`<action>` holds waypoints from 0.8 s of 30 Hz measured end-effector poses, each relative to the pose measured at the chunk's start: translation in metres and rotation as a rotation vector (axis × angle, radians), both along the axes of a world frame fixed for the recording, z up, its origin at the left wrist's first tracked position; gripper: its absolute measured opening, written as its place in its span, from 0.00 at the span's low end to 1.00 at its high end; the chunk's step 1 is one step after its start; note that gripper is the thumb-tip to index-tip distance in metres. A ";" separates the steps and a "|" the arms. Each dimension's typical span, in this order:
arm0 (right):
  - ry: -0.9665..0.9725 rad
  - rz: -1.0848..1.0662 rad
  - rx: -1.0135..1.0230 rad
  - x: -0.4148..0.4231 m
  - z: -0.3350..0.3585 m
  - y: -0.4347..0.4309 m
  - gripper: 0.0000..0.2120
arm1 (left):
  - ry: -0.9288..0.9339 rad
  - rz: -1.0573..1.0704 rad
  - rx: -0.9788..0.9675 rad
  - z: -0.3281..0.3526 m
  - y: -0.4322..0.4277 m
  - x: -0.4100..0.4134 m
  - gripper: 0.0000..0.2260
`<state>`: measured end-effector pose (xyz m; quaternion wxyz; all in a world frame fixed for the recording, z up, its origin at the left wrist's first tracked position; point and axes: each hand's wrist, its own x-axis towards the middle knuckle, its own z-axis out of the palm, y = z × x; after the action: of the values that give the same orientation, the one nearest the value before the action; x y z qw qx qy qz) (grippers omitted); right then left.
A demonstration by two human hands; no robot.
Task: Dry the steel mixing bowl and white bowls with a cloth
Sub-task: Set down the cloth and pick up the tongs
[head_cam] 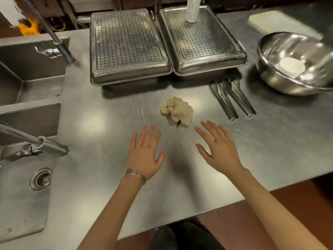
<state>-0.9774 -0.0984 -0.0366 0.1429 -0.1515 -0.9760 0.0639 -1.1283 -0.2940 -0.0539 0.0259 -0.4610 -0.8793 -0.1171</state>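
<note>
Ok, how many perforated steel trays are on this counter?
2. The left tray sits at the back of the counter. The right tray is right beside it and carries a white container. None seem hidden.

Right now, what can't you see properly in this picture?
Head view, steel mixing bowl: blurred by motion, its right side cut off by the frame edge.
Head view, white bowls inside it: blur hides how many.
Head view, white cylinder on the perforated tray: top cut off.
</note>
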 end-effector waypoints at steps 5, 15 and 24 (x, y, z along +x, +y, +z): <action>0.009 -0.022 -0.004 0.052 -0.004 -0.008 0.23 | -0.063 -0.066 -0.056 0.000 0.013 0.031 0.27; -0.167 -0.055 -0.053 0.114 -0.005 0.089 0.25 | -0.073 -0.064 -0.056 -0.005 0.105 0.095 0.27; -0.204 0.032 -0.050 0.149 0.023 0.221 0.25 | -0.150 0.083 -0.013 0.002 0.219 0.150 0.28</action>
<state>-0.8284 0.1222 -0.0133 0.0379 -0.1453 -0.9858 0.0746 -0.9779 -0.0750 -0.0522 -0.0380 -0.4142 -0.8978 -0.1445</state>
